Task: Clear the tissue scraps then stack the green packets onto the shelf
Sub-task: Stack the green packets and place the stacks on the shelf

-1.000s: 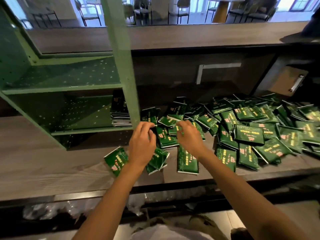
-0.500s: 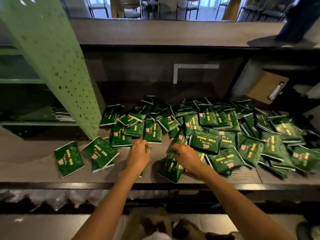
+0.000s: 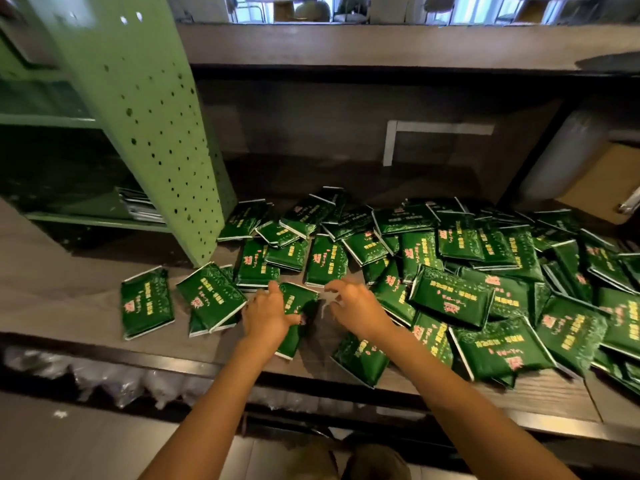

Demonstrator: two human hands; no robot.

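Under the left hand [image 3: 268, 315], near the front edge of the bench [image 3: 86, 306], lies a green packet [image 3: 300, 298]. The hand is grasping it, fingers curled over its face and thumb raised at its far corner. Just to the right of that hand, the right hand [image 3: 358, 308] bends its fingers around a pale tissue scrap [image 3: 325, 303], a thin wisp between the two hands. The fingertips seem to pinch it, though blur softens the contact.

Beyond and to the right of the right hand spreads a loose heap of packets [image 3: 450, 296], overlapping at all angles, some under the right forearm. To the left of the left hand, two separate packets [image 3: 145, 303] lie flat on the bench, the nearer one touching the hand's outer side. Farther left and beyond stands the green shelf [image 3: 138, 116], its perforated side panel facing the hands. On its lower level sits a low stack [image 3: 142, 206] of flat things seen edge-on.
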